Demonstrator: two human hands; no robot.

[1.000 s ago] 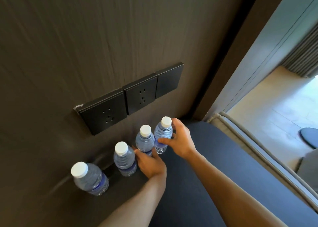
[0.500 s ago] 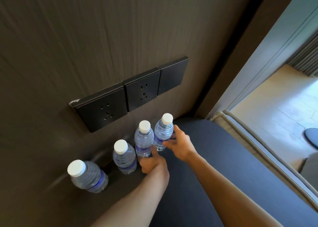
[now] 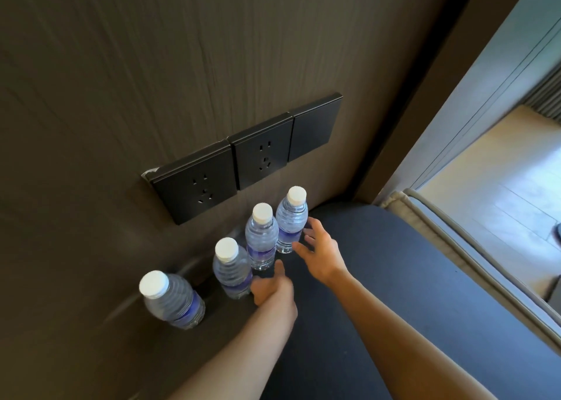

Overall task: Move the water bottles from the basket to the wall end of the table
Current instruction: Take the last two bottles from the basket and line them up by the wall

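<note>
Bottles: four clear water bottles stand in a row on the dark table [image 3: 379, 278], right against the brown wall [image 3: 151, 81], the row running from about 7 o'clock up toward 1 o'clock.
Long axis: every bottle is upright, white cap on top; the wide lens makes them seem to lean toward the camera, the nearest bottle [image 3: 173, 302] most of all.
Order: next up the row is the second bottle [image 3: 230, 273], then the third bottle [image 3: 261, 242], then the far bottle [image 3: 291, 220], which is nearest the table's far corner.
Spacing: the third and far bottles are just beside each other; the nearest bottle stands a little apart from the rest.
Left hand [image 3: 271, 287]: loosely curled, thumb up, at 5 o'clock of the third bottle's base; the fingers are tucked behind the second bottle, so whether they touch it cannot be told.
Right hand [image 3: 321, 252]: released, fingers spread, fingertips just beside the far bottle at its 4 o'clock, gripping nothing.
Socket panels [image 3: 243, 160]: three black plates on the wall, at 12 o'clock of the row.
Hard to make out: the blue labels are too blurred to read.
Cut off: both forearms run out of the bottom edge.
</note>
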